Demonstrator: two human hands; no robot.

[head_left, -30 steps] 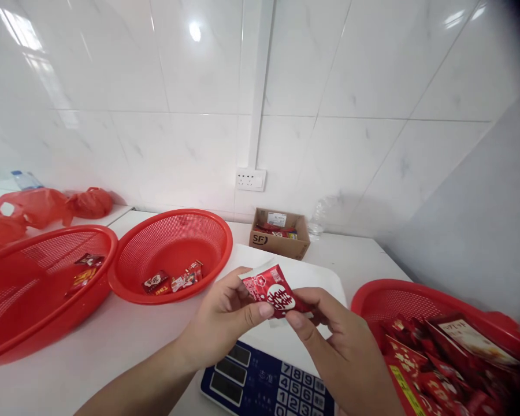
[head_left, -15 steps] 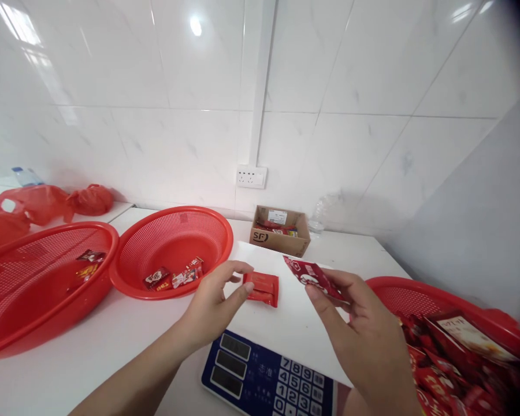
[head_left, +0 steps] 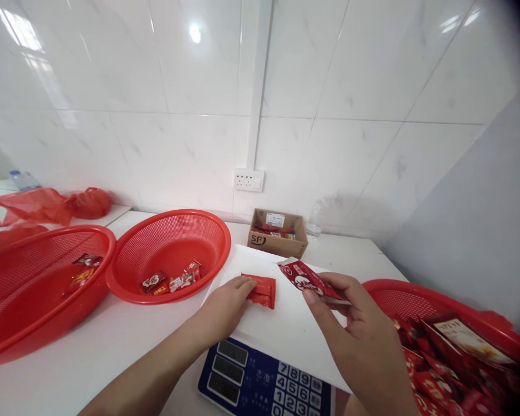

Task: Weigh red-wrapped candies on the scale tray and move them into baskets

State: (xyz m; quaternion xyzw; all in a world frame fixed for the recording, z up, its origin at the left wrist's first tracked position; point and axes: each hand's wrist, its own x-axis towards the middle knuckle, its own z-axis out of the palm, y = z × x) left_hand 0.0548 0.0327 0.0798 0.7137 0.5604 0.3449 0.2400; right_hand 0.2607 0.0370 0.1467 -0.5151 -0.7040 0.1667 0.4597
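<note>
My left hand (head_left: 227, 306) is at the left end of a flat red snack packet (head_left: 264, 292), its fingers closed over that edge and the thumb mostly hidden. The packet lies on the white plate (head_left: 281, 329) of a blue weighing scale (head_left: 260, 378). Above the plate's right side, my right hand (head_left: 355, 329) pinches a dark red snack packet (head_left: 305, 280) between thumb and fingers. That packet is tilted, with white printed shapes facing up.
Two red plastic baskets (head_left: 173, 219) (head_left: 47, 242) at left hold a few wrapped snacks. A third red basket (head_left: 403, 289), full of red packets, stands at right. Behind the scale are a small cardboard box (head_left: 277, 242) and a clear plastic container (head_left: 316, 219). Red plastic bags (head_left: 34, 205) lie far left.
My left hand has turned palm down and its fingers have closed over the left edge of the flat red packet. My right hand still holds its packet in nearly the same place.
</note>
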